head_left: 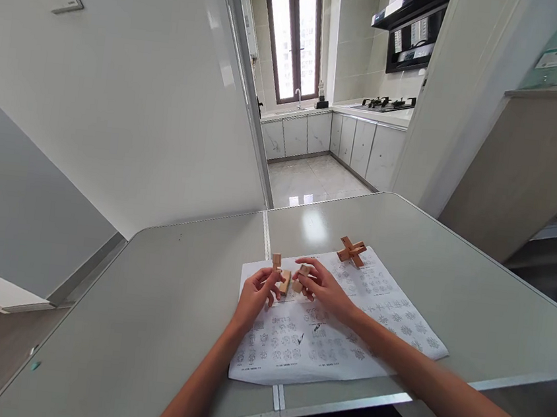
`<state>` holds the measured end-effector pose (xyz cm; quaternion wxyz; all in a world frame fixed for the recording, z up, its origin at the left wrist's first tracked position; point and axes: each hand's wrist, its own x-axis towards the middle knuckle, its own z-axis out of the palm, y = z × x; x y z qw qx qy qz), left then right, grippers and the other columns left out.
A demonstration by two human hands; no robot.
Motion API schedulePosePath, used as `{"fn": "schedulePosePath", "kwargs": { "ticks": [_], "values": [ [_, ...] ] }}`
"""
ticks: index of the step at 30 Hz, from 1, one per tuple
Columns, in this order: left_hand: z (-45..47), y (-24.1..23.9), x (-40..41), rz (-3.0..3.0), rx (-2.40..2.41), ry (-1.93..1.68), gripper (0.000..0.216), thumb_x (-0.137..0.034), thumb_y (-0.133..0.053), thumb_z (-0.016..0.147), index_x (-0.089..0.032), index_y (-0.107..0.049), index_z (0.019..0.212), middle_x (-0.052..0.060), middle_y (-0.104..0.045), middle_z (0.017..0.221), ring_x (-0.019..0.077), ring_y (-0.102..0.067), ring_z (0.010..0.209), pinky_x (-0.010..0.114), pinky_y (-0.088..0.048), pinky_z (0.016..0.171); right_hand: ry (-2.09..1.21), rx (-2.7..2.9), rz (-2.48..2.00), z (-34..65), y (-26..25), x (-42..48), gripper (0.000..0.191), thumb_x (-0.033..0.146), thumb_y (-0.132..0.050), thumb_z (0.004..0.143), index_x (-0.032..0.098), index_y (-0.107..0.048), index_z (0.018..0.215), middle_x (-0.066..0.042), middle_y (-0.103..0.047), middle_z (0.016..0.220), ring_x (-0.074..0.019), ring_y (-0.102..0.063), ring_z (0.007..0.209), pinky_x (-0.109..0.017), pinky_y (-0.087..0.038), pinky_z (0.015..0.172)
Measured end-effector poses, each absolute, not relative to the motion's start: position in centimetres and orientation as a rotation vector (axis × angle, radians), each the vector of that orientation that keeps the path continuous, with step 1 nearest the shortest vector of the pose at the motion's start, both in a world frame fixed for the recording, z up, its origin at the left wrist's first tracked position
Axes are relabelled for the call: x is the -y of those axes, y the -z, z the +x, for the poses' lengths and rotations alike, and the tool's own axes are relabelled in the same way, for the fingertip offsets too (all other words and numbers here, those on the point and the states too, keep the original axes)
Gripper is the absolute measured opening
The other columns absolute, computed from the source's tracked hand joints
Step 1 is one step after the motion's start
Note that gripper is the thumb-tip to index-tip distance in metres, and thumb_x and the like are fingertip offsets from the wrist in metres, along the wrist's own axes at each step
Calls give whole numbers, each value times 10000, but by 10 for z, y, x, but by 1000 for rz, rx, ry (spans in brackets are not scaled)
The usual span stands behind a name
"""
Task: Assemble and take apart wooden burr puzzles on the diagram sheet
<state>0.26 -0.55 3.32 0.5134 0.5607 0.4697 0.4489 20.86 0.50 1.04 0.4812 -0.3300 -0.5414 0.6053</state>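
Observation:
My left hand [256, 290] is closed around a small wooden puzzle piece [280, 270], part of which sticks up above the fingers. My right hand [321, 286] grips another wooden block [302, 276] just to the right of it. Both hands hover over a white sheet of printed diagrams [334, 337] lying on the grey table [146, 327]. The two held pieces nearly touch. An assembled wooden cross puzzle [351, 251] rests on the far edge of the sheet, beyond my right hand.
The table is made of two grey panels with a seam [266, 237] running down the middle. A white wall stands at the left, and behind the table an open doorway leads to a kitchen with a window [294, 41] and a stove [388, 103].

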Motion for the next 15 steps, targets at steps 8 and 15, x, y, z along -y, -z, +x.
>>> {"fn": "schedulePosePath", "kwargs": {
  "ticks": [8,15],
  "values": [
    [0,-29,2,1245,-1113,-1107,529,-570,-694,883,-169,-658,1225,131,-736,1124,100,-636,565,223,-460,500,-1705,1310,-668,207,-10,-5,418,542,-680,917,228,-645,1190,-74,-720,1076,-230,-661,990,-388,-529,850],
    [2,-27,2,1202,-1141,-1103,742,-515,-797,819,-197,-496,1419,144,-754,1154,112,-660,553,221,-458,476,-1905,1043,-727,206,-5,-6,397,507,-654,902,288,-542,1212,68,-530,730,-100,-467,520,-240,-407,471]
  ]
}}
